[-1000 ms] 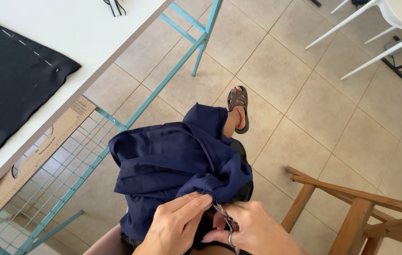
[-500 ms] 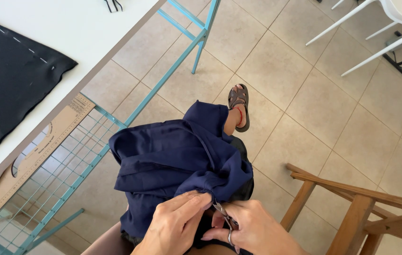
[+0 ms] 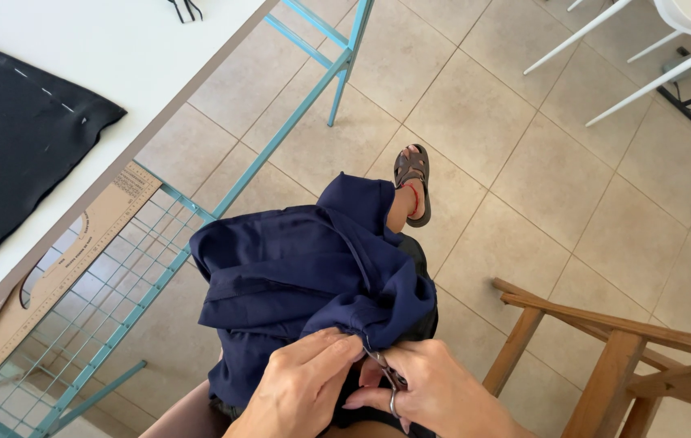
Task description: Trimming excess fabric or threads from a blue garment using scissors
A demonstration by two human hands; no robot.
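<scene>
Navy garment (image 3: 305, 276) bunched on the lap; left hand (image 3: 301, 397) pinching its lower edge with curled fingers, right hand (image 3: 435, 393) closed around small scissors (image 3: 384, 377) touching that edge, beside white table (image 3: 118, 49)

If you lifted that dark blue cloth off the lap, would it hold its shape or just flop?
The navy fabric would probably flop: it already lies in soft folds and bunches over the lap. It looks light, since the left hand pinches an edge with fingertips alone. It likely would not slide much, draped as it is.
</scene>
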